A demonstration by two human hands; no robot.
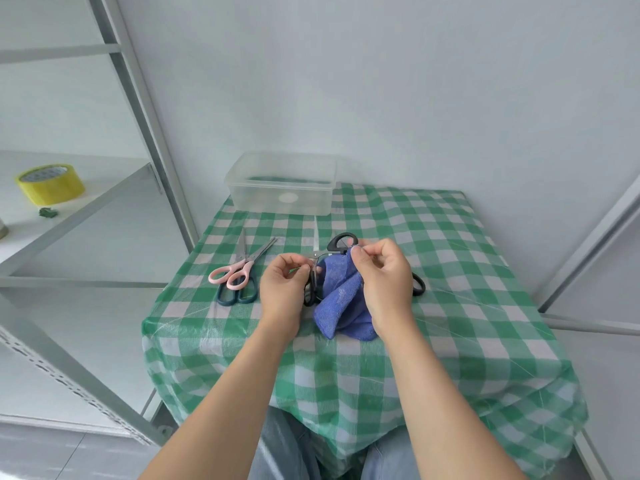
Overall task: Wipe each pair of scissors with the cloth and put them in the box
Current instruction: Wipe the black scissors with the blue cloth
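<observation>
While left hand [282,289] is pinching open black scissors [346,234] near pivot above table, right hand [382,271] is pinching cloth [341,296] onto them. Scissors likely stiff, light, sharp; handles looking safest. Cloth hanging limp. Box [280,183] waiting behind.

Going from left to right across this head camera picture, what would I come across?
A yellow tape roll, pink scissors, left hand pinching the black scissors, blue cloth, right hand gripping that cloth.
</observation>
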